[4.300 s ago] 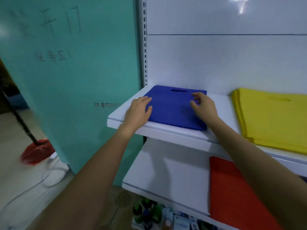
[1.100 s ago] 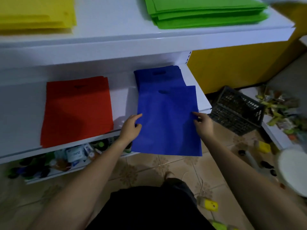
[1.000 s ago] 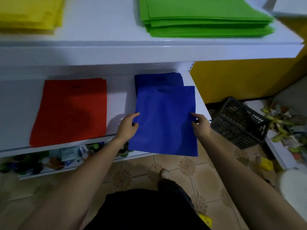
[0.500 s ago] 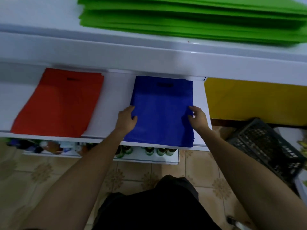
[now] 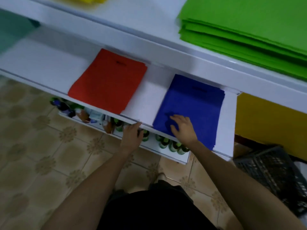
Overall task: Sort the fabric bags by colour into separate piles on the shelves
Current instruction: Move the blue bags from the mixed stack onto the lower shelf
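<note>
The right hand (image 5: 181, 128) was laid flat and open, fingers spread, on the blue bags (image 5: 196, 103). The left hand (image 5: 132, 133) was held loosely open and empty at the front edge of the lower shelf (image 5: 146, 100), taken off the fabric it had steadied half a second earlier. The bag brought down had thus been added to its own pile, beside the red bags (image 5: 109, 80) and below the green bags (image 5: 249, 25). That placement was judged finished. Both arms were stretched forward and down.
</note>
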{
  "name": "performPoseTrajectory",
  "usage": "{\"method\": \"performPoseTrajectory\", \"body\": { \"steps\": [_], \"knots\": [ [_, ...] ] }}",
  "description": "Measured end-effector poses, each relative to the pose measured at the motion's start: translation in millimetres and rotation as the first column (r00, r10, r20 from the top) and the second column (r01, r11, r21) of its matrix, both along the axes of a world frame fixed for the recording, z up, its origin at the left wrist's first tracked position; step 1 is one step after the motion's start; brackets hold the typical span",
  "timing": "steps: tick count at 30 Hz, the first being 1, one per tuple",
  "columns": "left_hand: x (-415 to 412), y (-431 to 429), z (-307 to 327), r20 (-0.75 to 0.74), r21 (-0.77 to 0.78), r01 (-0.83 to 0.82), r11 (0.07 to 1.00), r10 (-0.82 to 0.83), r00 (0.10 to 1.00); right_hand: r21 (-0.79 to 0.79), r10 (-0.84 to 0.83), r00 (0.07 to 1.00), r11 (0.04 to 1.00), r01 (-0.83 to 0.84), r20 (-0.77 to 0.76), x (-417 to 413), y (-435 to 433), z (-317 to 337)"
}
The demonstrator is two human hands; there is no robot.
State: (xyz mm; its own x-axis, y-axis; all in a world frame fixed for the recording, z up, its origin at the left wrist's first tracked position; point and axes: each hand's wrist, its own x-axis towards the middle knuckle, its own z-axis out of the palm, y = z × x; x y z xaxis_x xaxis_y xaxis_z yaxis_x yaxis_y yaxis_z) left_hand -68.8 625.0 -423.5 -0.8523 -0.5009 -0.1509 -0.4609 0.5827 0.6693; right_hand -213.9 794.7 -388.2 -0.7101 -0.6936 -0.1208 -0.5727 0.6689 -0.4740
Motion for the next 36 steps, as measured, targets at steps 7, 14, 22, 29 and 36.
{"method": "performPoseTrajectory", "body": {
  "steps": [7,14,22,29,36],
  "knots": [
    [146.2,-56.5,9.0,0.222,0.095,-0.139,0.986,0.115,0.968,0.034,0.304,0.950,0.951,-0.307,0.066,118.5,-111.1,-6.1],
    [259.2,-171.2,61.2,0.118,0.057,-0.365,0.929,0.357,0.927,-0.078,0.570,0.822,0.820,-0.568,0.002,223.2,-270.1,32.7],
    [317.6,-319.9,157.4,-0.186,-0.136,-0.560,0.817,0.534,0.825,-0.355,0.610,0.787,0.718,-0.599,-0.094,300.4,-437.9,141.0],
    [310.1,-463.2,254.6,-0.390,-0.345,-0.579,0.739,0.448,0.805,-0.517,0.563,0.779,0.597,-0.614,-0.276,294.3,-573.9,248.6],
    [247.7,-580.3,325.0,-0.453,-0.472,-0.495,0.730,0.281,0.846,-0.647,0.381,0.879,0.599,-0.472,-0.288,219.4,-677.7,331.9]
  ]
}}
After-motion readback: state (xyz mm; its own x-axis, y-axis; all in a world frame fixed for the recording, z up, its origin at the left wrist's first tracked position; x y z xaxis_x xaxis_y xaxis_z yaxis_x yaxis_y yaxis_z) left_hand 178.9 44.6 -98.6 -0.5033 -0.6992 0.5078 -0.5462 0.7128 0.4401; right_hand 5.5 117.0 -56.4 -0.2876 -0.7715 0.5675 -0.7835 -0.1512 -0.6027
